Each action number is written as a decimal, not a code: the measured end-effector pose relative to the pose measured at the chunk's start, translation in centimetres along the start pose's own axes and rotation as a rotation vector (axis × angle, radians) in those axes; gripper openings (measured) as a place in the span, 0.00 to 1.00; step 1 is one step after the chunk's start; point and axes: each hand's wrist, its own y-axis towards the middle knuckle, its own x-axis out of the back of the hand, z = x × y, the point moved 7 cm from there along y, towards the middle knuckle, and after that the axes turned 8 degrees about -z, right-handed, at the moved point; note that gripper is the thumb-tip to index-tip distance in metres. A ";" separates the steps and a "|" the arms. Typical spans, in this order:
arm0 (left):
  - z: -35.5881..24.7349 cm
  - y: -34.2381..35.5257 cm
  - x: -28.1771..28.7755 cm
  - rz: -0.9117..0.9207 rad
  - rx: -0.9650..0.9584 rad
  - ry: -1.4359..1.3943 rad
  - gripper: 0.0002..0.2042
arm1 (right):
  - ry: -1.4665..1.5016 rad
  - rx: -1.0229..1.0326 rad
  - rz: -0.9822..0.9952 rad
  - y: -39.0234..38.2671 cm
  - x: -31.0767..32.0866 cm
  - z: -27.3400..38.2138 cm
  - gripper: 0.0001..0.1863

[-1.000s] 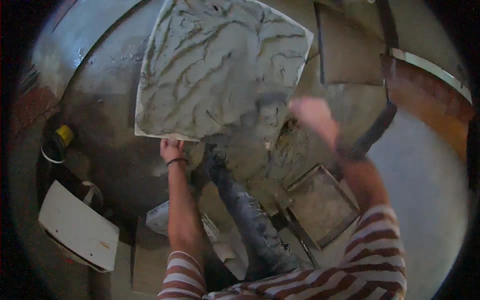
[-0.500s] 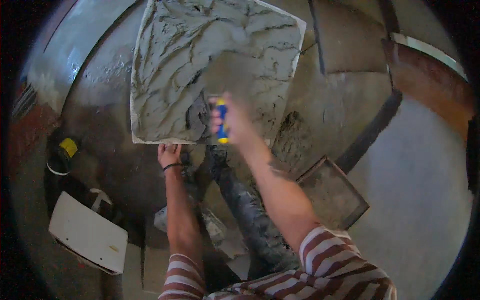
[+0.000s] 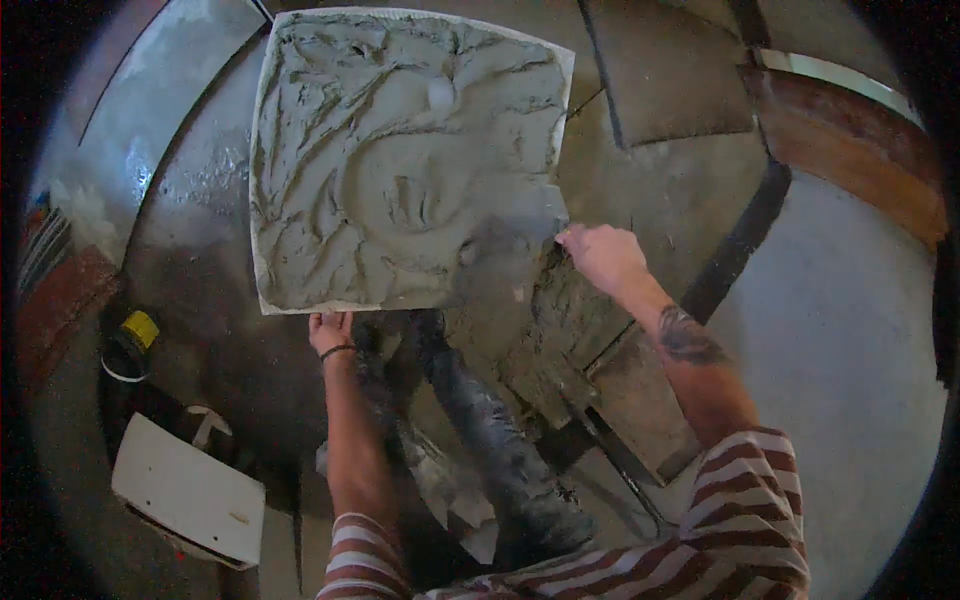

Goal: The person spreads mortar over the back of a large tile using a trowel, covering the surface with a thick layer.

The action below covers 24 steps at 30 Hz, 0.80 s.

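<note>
A square tile or board with a pale rim [image 3: 567,85] lies before me, coated in wet grey mortar [image 3: 400,180] with ridges and swirls. My left hand [image 3: 330,332] is at its near edge, fingers closed on the rim and partly hidden beneath it. At the near right corner my right hand [image 3: 605,258] is closed round a trowel [image 3: 537,212]. Motion smears the trowel's blade, which reaches left over the mortar. Its handle is mostly covered by my fingers.
Spilled mortar [image 3: 550,320] lies on the floor below the right corner. A dark-edged flat panel [image 3: 650,400] is right of my legs [image 3: 480,400]. At left are a white panel with holes [image 3: 190,490] and a dark object with a yellow patch [image 3: 138,330].
My right hand has swept the trowel from the tile's middle to its near right corner. A curved swirl now marks the mortar's middle. My left hand stays at the near edge.
</note>
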 end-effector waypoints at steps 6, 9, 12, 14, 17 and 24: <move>1.0 -4.7 -4.4 -0.058 0.211 -0.192 0.12 | 0.152 0.178 -0.374 5.1 2.6 1.1 0.16; -0.4 -4.5 -3.6 -0.039 0.216 -0.185 0.12 | 0.085 -0.004 -0.306 9.8 2.5 -4.8 0.18; 0.2 -5.9 -4.3 -0.092 0.166 -0.022 0.12 | 0.199 -0.197 -0.312 9.3 2.1 -9.8 0.15; -1.5 -5.5 -3.3 -0.183 0.050 0.153 0.13 | 0.205 -0.193 -0.208 7.7 2.3 -8.9 0.17; -1.5 -4.8 -3.3 -0.026 0.076 0.018 0.08 | 0.213 0.059 -0.379 6.8 6.6 -3.4 0.19; -0.9 -4.2 -2.8 -0.009 0.104 -0.034 0.10 | 0.187 -0.072 -0.351 13.0 4.5 -6.2 0.18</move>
